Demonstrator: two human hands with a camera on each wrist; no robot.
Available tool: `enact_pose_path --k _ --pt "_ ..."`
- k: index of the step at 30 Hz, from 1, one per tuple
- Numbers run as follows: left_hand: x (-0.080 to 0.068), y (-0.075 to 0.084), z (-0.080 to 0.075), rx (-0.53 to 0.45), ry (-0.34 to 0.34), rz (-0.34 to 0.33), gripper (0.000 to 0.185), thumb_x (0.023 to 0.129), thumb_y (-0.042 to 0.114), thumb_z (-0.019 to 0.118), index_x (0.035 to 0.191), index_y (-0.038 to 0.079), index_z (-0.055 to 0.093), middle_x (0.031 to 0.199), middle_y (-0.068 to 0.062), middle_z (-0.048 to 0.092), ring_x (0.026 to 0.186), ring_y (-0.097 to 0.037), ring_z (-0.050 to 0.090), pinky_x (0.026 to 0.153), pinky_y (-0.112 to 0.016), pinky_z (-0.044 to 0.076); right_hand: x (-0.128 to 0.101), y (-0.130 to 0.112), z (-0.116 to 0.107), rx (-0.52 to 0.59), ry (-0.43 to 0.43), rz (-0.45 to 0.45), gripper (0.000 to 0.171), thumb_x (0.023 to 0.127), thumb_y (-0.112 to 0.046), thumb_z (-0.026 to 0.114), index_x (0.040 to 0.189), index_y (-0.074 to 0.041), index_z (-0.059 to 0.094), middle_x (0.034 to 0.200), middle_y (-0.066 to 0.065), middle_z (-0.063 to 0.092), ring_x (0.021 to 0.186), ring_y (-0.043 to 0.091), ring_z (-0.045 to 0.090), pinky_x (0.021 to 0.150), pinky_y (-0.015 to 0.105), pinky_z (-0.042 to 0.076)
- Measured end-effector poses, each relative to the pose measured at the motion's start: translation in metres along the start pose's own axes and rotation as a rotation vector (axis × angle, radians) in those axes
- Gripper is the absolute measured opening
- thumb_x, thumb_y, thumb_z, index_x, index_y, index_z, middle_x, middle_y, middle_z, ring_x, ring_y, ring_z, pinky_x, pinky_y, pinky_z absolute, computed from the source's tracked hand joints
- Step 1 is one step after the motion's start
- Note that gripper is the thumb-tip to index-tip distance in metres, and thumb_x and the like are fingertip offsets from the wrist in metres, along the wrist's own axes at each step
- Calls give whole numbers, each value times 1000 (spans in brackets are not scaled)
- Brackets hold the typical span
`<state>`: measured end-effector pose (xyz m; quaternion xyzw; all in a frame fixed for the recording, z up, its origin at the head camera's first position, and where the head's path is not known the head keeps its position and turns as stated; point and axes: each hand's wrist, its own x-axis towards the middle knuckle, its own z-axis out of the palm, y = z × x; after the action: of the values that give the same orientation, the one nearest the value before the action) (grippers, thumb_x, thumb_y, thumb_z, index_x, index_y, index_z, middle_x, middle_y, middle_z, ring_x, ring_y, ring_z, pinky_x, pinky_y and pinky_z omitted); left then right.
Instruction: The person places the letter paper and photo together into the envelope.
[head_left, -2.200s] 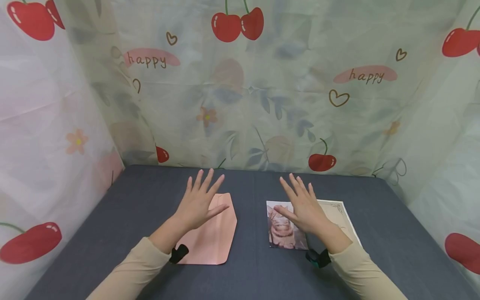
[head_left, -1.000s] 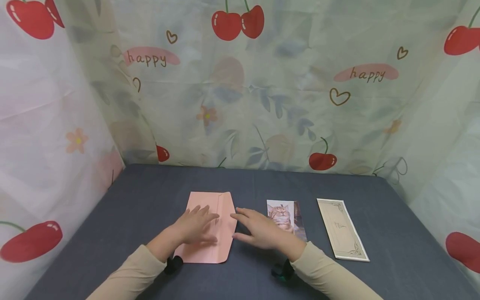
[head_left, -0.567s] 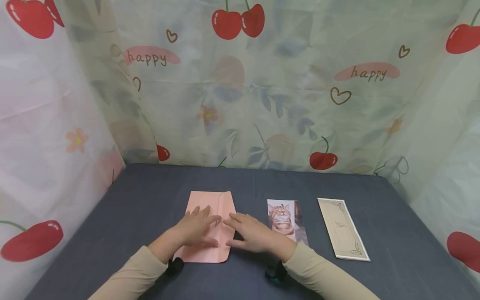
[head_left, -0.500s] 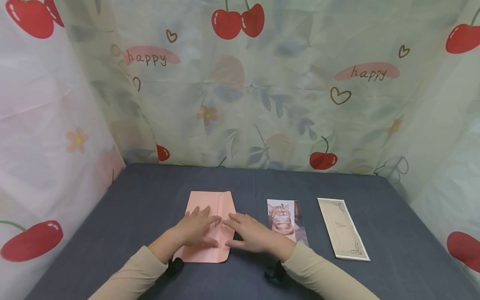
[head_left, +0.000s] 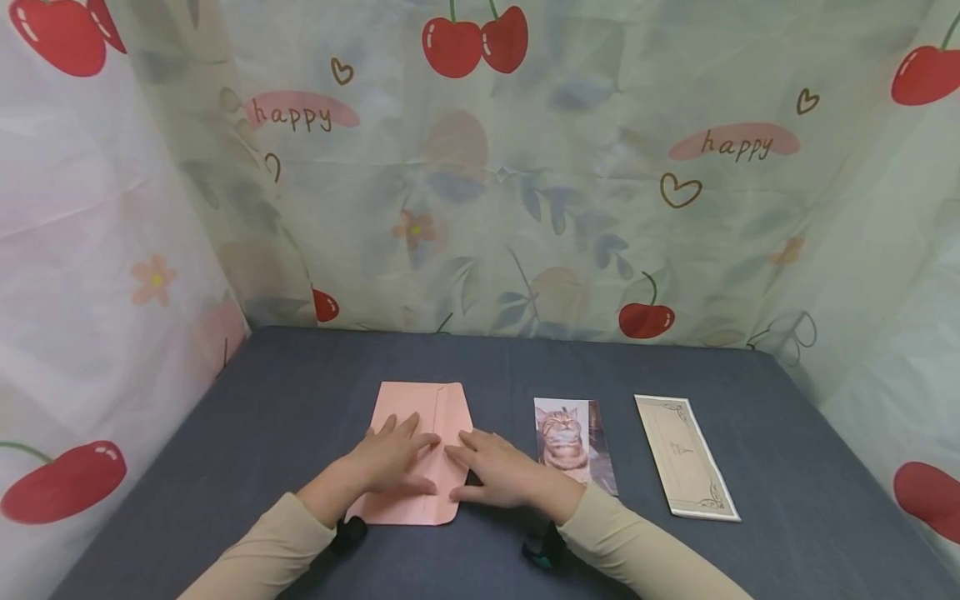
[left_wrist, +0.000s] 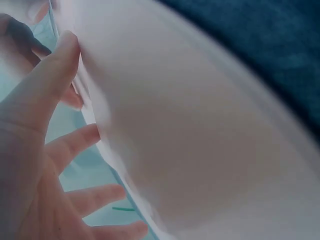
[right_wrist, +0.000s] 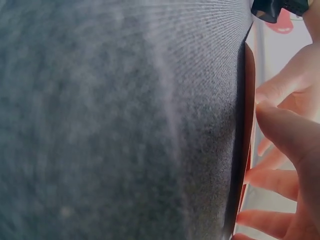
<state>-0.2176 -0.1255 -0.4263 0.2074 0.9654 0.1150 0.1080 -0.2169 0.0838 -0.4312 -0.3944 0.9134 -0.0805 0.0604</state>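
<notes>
A pink paper envelope lies flat on the dark cloth, its flap spread out to the right. My left hand rests on its body with fingers spread; in the left wrist view the thumb and fingertips touch the paper. From the right, my right hand reaches over the flap, thumb and fingertips on the paper by its right edge. The right wrist view shows those fingers, loosely bent, along the thin edge. Neither hand is gripping anything.
Right of the envelope lies a cat photo card, its lower part behind my right forearm. Farther right is a cream folded card with ornamental corners. A cherry-printed curtain encloses the dark table at the back and sides.
Both hands came down from raised, spread poses onto the envelope. The right hand moved left off the photo and cream card to the flap. Over the last half second they barely shifted.
</notes>
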Motion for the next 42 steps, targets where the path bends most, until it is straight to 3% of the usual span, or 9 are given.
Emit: enact_pose_path --k 12,25,35,42 --pt "0 -2 1 -5 -19 0 72 74 62 66 134 25 48 149 -23 30 131 -56 28 98 -67 33 1 0 5 -25 -28 20 60 88 -46 58 135 -9 47 142 21 44 134 34 40 107 48 36" --pt "0 -1 -1 -1 -15 -6 72 72 62 67 132 27 50 149 -22 30 131 -58 28 97 -68 33 0 -4 4 -26 -54 47 60 88 -47 58 136 -11 47 143 19 43 134 35 39 105 51 37" --pt "-1 -6 -7 -26 -13 20 71 69 63 70 127 26 52 149 -21 32 127 -58 34 93 -66 38 -1 -6 2 -29 -69 71 60 89 -48 56 137 -14 45 146 16 40 136 33 38 105 52 37" --pt "1 -14 -10 -41 -12 81 76 67 62 71 128 23 49 150 -20 30 127 -56 35 99 -64 35 -2 -7 -1 -20 -74 66 60 89 -47 56 137 -12 46 146 17 40 135 35 38 104 53 37"
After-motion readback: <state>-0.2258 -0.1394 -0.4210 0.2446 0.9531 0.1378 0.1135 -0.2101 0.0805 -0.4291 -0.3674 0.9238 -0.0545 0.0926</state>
